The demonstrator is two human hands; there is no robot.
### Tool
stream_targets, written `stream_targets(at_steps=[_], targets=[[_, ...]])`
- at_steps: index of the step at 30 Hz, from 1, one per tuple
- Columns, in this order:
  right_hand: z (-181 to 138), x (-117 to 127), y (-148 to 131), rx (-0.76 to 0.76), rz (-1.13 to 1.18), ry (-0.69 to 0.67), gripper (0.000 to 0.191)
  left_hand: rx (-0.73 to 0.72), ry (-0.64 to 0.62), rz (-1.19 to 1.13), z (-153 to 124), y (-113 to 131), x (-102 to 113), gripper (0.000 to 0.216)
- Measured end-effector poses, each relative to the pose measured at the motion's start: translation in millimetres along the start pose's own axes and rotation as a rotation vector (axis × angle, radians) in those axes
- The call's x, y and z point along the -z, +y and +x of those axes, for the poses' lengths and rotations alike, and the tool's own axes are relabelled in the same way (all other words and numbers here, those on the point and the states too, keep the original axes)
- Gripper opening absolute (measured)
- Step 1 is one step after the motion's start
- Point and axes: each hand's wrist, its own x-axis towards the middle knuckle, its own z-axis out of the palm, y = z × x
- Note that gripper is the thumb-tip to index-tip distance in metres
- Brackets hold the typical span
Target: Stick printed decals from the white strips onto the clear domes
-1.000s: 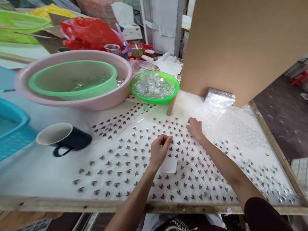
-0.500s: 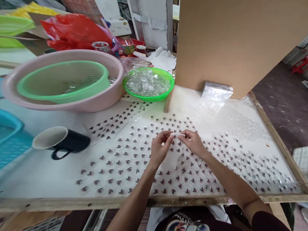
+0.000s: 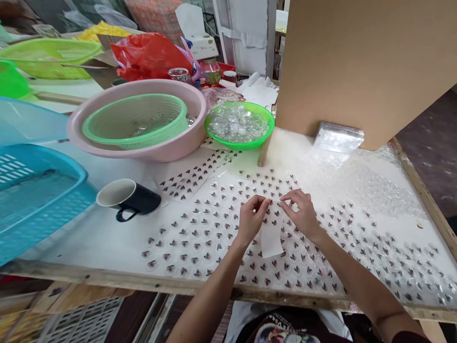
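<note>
My left hand [image 3: 252, 220] and my right hand [image 3: 302, 212] meet over the middle of the white work board [image 3: 89, 238]. Both pinch the top edge of a small clear plastic bag [image 3: 271, 237] that hangs down between them. Under the hands lie rows of several small clear domes with dark printed pictures [image 3: 200, 224]. The fingertips of both hands are closed on the bag's mouth; whether anything is inside the bag I cannot tell.
A black mug [image 3: 129, 198] lies on its side at left. Behind it a pink basin [image 3: 171, 143] holds a green colander [image 3: 137, 120]; a green bowl of clear domes [image 3: 239, 125], a blue basket [image 3: 32, 200], a brown cardboard sheet [image 3: 357, 62] and a stack of clear bags [image 3: 337, 136] stand around.
My right hand left the board and came to the left hand; now both pinch the bag's top. The camera view shifted left, showing more of the blue basket.
</note>
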Motion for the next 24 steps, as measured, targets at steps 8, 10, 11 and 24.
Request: stream_targets(at_steps=[8,10,11,24], targets=[[-0.9,-1.5,-3.2,0.015,0.035,0.126,0.014,0.001,0.036,0.043,-0.4,1.2,-0.1,0.030],[2.3,-3.1,-5.9,-0.051,0.111,0.148,0.014,-0.012,0.041,0.051,-0.6,0.8,-0.4,0.031],[4.7,-4.1,-7.8,-0.082,0.153,0.131,0.013,-0.023,0.043,0.055,-0.6,0.5,-0.7,0.031],[28.6,-7.5,-9.1,-0.191,0.491,0.000,0.032,-0.070,-0.022,0.059,-2.6,0.8,-2.6,0.029]])
